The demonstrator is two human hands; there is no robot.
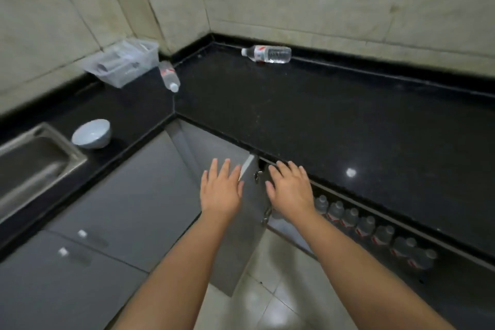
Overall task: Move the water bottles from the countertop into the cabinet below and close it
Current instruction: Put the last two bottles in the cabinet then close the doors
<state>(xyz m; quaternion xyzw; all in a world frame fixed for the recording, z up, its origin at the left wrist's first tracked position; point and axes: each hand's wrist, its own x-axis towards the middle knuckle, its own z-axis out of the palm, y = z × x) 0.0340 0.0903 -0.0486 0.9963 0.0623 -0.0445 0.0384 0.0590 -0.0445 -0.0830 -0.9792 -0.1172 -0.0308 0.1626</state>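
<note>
Two clear water bottles with red-and-white labels lie on their sides on the black countertop (321,115): one (267,54) by the back wall, the other (169,75) in the left corner next to a plastic bin. Under the counter the cabinet stands open, its grey door (241,236) swung outward. Several bottles (367,225) stand in a row on the shelf inside. My left hand (221,190) hovers with fingers spread over the door's top edge. My right hand (290,187) is spread too, just under the counter's front edge at the cabinet opening. Neither hand holds anything.
A clear plastic bin (126,61) with items sits in the left corner. A white bowl (92,133) stands beside a steel sink (34,158) at the left. Closed grey cabinet doors (120,209) run along the lower left. Pale floor tiles (273,289) show below.
</note>
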